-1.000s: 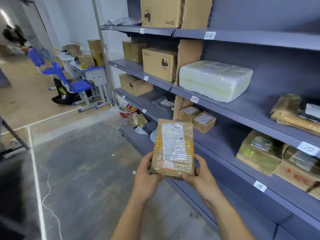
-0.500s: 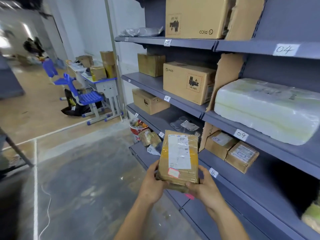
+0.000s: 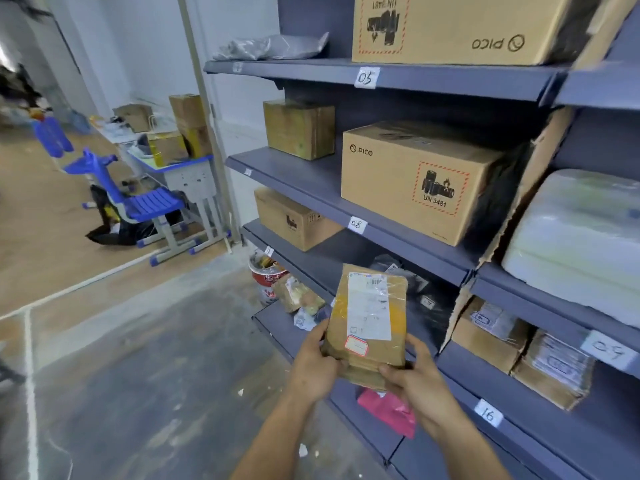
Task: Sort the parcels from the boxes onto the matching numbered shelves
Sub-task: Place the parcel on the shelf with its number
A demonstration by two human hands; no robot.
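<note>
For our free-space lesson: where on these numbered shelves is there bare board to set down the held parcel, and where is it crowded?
Bare board: on shelf 08 in front of the small brown box, left of the PICO box; right of the lower carton, before the dark bags; and along the front by label 16. Crowded: low corner of cup and packets.

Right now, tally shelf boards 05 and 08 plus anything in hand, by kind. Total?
PICO cartons: 2
Plain brown carton: 1
Grey poly bag: 1
Parcel held by left hand and right hand: 1
Total: 5
</note>
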